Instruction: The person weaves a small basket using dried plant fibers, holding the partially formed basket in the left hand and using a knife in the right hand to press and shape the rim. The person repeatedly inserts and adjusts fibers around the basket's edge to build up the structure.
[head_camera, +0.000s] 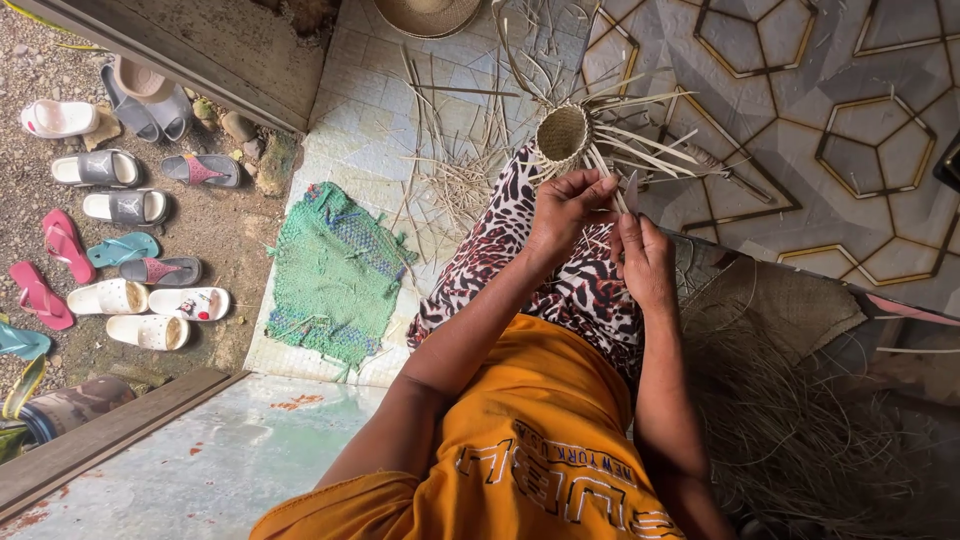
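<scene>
Sitting on a tiled floor (400, 130), the person works a small woven basket (562, 133), unfinished, at upper centre of the frame.

- Basket: lies just above both hands, round mouth or base facing the camera; I cannot tell which. Loose strips (650, 150) fan out from it to the right and downward.
- Left hand (568, 208): directly below the basket, fingers curled shut on the strips where they leave the weave. Nearer of the two to the basket.
- Right hand (645, 262): lower and to the right, closed on a strip end (631, 190) that points up toward the basket.
- Axis: held strips run roughly bottom to top of frame, from the hands up into the basket; the free ones run left to right.
- Surroundings: leopard-print legs under the hands; scattered strip offcuts (460, 170) on the floor left of the basket; green mat (335, 270) centre left; sandals (120, 250) on gravel at far left; dry fibre pile (800, 430) lower right; hat rim (428, 15) at top edge.
</scene>
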